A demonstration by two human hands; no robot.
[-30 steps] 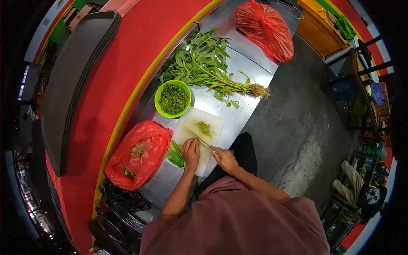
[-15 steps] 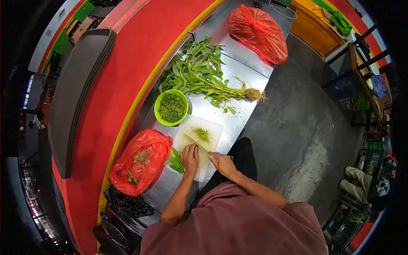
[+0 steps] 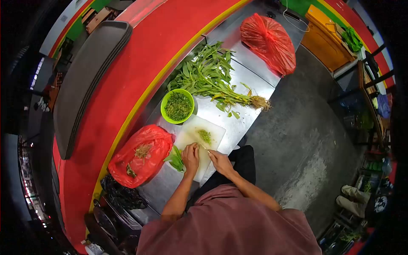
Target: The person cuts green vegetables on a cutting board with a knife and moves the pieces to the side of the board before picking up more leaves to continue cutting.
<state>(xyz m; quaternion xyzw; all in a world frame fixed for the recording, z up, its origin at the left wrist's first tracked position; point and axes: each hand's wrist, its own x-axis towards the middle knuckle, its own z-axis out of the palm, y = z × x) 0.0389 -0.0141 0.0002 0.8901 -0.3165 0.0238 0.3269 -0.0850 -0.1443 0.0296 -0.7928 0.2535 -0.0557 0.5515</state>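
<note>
While the left hand (image 3: 191,155) pins leafy green stems (image 3: 175,158) and the right hand (image 3: 219,161) grips a slim steel knife (image 3: 205,148), the round green plastic bowl (image 3: 165,114) holds choppings and a rooted green bunch (image 3: 209,77) lies uncut.

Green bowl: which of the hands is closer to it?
Left. The left hand, holding leafy greens on the cutting board, sits just below the green bowl; the right hand, gripping the knife, is farther right.

A steel table (image 3: 242,125) runs along a curved red wall (image 3: 127,80) edged with a yellow stripe (image 3: 146,91) – a stack of dark trays (image 3: 85,80) rests on top of it. The floor (image 3: 297,140) is worn grey concrete, patchy and pale in places. An orange wooden cabinet (image 3: 323,40) stands beyond – the edges of the room are dim.
</note>
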